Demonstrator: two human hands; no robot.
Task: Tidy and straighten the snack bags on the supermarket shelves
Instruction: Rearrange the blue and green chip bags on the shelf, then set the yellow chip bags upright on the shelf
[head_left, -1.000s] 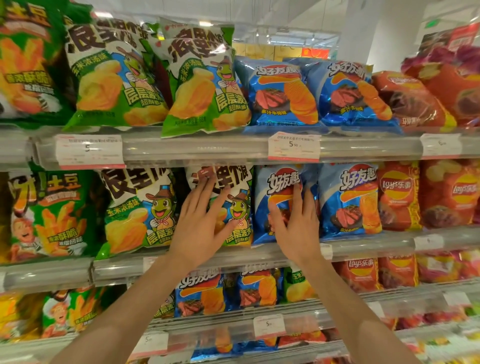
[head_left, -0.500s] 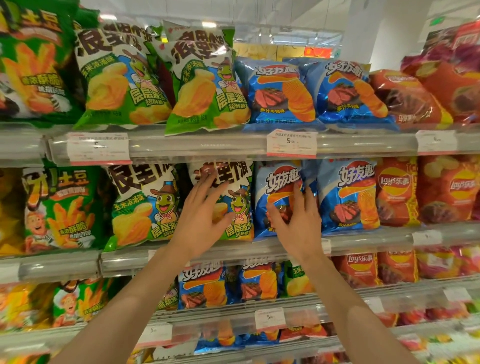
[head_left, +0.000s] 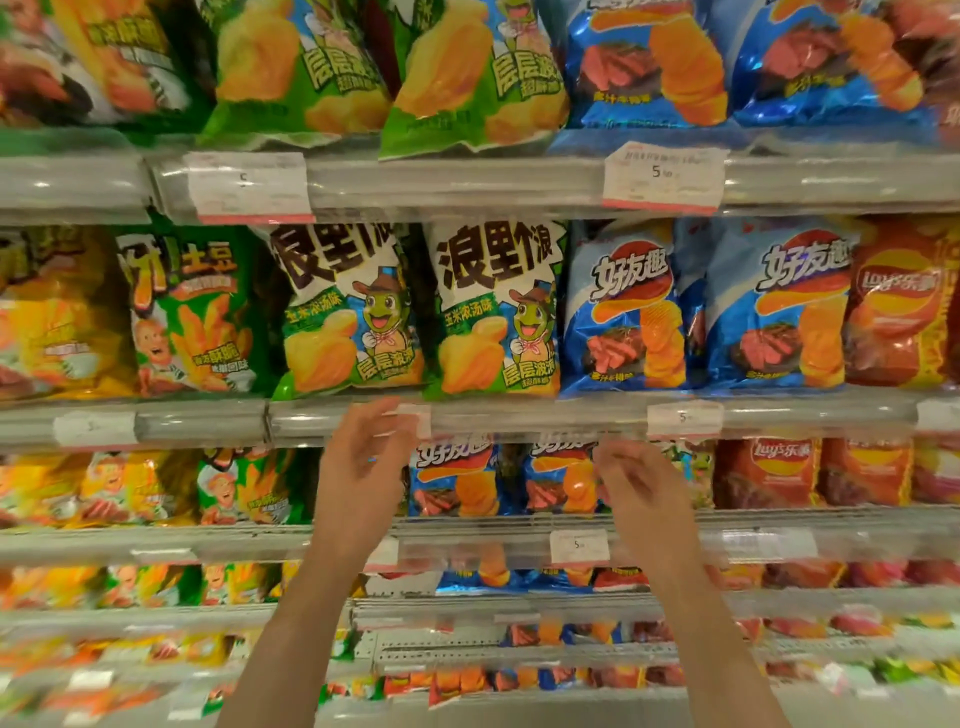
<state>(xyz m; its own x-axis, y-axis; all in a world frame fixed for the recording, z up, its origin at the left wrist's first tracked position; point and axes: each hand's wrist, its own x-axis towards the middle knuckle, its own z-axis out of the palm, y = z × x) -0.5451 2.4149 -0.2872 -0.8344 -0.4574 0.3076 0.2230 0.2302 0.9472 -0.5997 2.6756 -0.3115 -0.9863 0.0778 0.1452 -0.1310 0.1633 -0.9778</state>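
Both hands, left hand (head_left: 363, 457) and right hand (head_left: 639, 478), are hovering loosely open, holding nothing; snack bags (head_left: 493, 312) at twelve o'clock look light, crinkly, best nudged by edges.

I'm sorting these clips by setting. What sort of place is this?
Most likely a supermarket snack aisle: tiered shelves packed with facing rows of chip bags, such as the green chip bag and the blue chip bag, with a price tag clipped to the shelf edge.
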